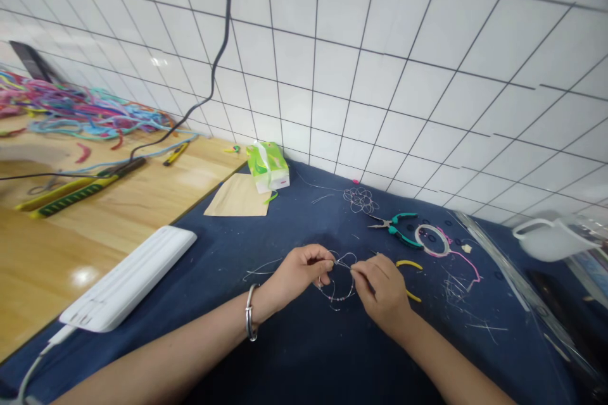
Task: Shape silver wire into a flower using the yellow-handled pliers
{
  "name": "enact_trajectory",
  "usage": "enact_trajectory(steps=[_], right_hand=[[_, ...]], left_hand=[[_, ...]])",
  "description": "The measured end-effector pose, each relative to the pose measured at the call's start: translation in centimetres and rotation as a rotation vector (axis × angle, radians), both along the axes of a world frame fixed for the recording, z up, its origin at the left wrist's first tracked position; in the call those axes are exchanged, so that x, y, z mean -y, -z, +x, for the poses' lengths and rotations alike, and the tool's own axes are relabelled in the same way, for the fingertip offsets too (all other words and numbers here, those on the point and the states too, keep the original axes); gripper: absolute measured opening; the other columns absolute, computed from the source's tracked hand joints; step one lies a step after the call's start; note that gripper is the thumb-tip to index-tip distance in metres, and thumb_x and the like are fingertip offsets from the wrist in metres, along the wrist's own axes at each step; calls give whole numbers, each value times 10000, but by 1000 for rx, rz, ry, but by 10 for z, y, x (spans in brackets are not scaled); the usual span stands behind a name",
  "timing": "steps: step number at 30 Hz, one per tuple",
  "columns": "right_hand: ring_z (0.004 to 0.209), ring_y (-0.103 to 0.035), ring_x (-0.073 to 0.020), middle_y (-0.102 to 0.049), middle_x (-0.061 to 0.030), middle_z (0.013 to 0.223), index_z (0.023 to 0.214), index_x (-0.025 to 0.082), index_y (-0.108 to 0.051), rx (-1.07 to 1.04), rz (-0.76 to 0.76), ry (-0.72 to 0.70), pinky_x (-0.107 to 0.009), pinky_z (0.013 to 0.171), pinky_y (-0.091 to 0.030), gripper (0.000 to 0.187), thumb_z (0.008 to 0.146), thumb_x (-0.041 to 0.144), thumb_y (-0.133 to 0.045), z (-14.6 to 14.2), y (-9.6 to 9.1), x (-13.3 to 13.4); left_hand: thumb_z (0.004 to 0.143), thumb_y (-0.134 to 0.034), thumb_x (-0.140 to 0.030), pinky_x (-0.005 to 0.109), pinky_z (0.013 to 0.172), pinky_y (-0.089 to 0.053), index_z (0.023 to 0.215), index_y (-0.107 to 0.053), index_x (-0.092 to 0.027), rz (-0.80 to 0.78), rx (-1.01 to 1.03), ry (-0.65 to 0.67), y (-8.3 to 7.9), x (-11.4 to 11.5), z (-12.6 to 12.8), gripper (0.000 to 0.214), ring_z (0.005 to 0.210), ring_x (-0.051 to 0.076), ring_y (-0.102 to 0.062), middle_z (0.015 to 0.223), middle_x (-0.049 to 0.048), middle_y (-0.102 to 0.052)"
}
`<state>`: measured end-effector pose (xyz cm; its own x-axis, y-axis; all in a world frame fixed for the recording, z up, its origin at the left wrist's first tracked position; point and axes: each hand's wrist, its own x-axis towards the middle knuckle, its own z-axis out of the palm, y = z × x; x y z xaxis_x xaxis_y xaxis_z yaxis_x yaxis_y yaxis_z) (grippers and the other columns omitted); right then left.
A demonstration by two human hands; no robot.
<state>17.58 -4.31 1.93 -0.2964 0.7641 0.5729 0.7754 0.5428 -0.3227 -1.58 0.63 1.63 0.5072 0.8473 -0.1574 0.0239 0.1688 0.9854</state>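
Note:
Between my hands hangs a thin silvery wire piece (338, 299) bent into loops, with small pinkish beads along its lower curve. My left hand (308, 266), wearing a bangle at the wrist, pinches the wire near its upper part with thumb and forefinger. My right hand (380, 291) is closed with its fingertips on the other side of the same wire. A loose wire end (261, 271) trails out to the left behind my left hand. Yellow-handled pliers (409, 263) lie partly hidden behind my right hand.
Green-handled pliers (392, 223), a ring of white cord (432, 240), coiled wire (361, 200) and wire scraps (456, 288) lie on the dark blue cloth (289, 354). A tissue pack (267, 164), white power strip (130, 278) and white jug (546, 240) stand around.

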Motion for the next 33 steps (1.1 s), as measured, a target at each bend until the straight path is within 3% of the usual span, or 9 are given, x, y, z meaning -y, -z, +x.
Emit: enact_trajectory(steps=[4, 8, 21, 33], right_hand=[[745, -500, -165, -577, -50, 766, 885, 177, -576, -9, 39, 83, -339, 720, -388, 108, 813, 135, -506, 15, -1, -12], [734, -500, -158, -574, -41, 738, 864, 181, -604, 91, 48, 59, -335, 723, -378, 121, 835, 163, -489, 24, 4, -21], [747, -469, -156, -543, -39, 754, 853, 185, -614, 59, -71, -73, -334, 732, -393, 128, 836, 178, -487, 17, 5, -19], [733, -477, -158, -535, -37, 729, 828, 186, -603, 84, -37, -35, -343, 732, -389, 125, 835, 175, -479, 13, 2, -15]], left_hand=[[771, -555, -270, 223, 549, -434, 818, -576, -135, 0, -2, 9, -1, 0, -1, 144, 527, 89, -525, 585, -10, -563], [758, -568, -261, 216, 536, -424, 799, -577, -138, -16, 8, 29, -2, 0, -2, 130, 518, 88, -527, 574, -16, -559], [764, -557, -261, 213, 547, -417, 805, -593, -146, -28, -20, 135, 1, 2, -3, 128, 534, 96, -546, 582, -7, -581], [757, -564, -280, 221, 550, -426, 804, -599, -145, -12, -39, 121, 4, 2, -2, 147, 529, 100, -547, 576, -5, -582]])
